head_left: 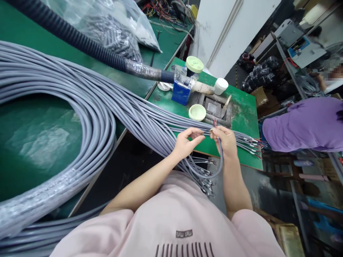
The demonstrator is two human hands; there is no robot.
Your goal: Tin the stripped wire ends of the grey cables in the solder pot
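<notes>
My right hand (225, 141) pinches the stripped end of a grey cable (221, 160), with red wire ends (215, 123) sticking up above the fingertips. From that grip the cable loops down and back to the left. Just left of it, my left hand (188, 142) has thumb and forefinger apart, with nothing visible between them. Under both hands runs a thick bundle of grey cables (139, 117), whose stripped ends (253, 144) fan out at the right of the green bench. More cable ends (207, 173) hang below its front edge.
Beyond the hands are a square metal pot (213, 107), a pale green dish (197, 112), a white tub (221, 85) and a blue box (180, 93) under a black hose (88, 44). A large cable coil (99, 125) lies left. Someone in purple (302, 125) is at right.
</notes>
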